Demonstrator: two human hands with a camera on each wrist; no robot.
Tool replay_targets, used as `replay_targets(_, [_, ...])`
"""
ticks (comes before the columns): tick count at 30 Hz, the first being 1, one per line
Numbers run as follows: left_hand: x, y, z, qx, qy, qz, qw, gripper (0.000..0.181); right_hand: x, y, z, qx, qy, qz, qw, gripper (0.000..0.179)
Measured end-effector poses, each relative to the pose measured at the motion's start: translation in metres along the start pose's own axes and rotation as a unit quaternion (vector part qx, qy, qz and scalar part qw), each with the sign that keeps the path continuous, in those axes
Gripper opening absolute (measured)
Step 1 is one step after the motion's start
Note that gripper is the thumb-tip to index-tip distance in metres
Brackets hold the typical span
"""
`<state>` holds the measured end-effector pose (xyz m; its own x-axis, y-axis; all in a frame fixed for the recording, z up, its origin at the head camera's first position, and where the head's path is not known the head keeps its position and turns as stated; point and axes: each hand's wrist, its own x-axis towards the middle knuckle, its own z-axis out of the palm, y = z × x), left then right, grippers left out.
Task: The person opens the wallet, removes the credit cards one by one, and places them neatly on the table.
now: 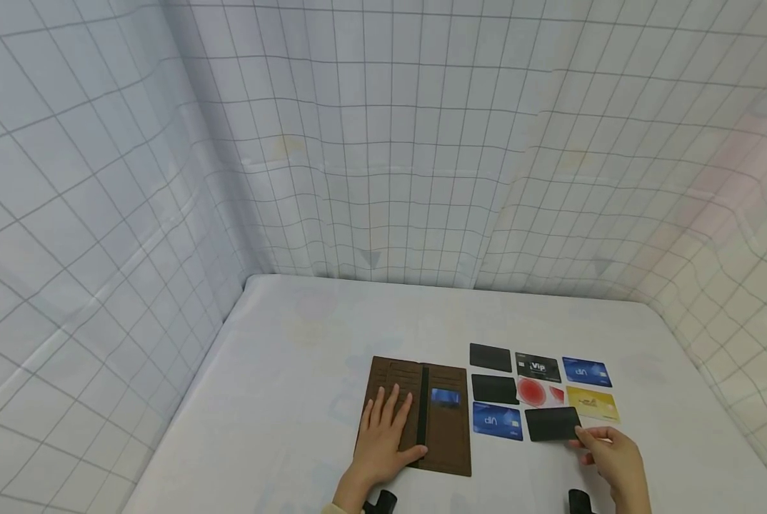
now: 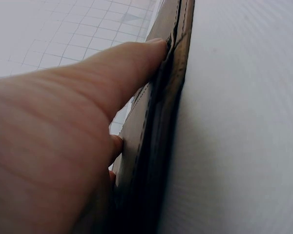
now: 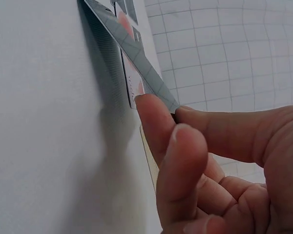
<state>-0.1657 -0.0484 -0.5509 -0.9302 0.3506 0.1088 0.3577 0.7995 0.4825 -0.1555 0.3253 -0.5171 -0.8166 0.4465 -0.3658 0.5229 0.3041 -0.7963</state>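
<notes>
A brown wallet lies unfolded on the table, with a blue card partly inside a slot of its right half. My left hand rests spread over the wallet's left half, thumb reaching across the dark centre strip. In the left wrist view the thumb touches the wallet's edge. My right hand pinches the corner of a black card between thumb and fingers. The right wrist view shows this card tilted, its near end raised off the table.
Right of the wallet lie several cards in rows: black ones, a black Vip card, blue ones, a red-and-white card and a yellow card. White gridded curtains enclose the white table.
</notes>
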Motion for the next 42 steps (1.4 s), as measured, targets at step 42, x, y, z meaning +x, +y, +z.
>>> replay_targets(42, [-0.002, -0.001, 0.002, -0.014, 0.026, 0.026, 0.9992, 0.084, 0.017, 0.019, 0.012, -0.069, 0.024, 0.075, 0.9945, 0.036])
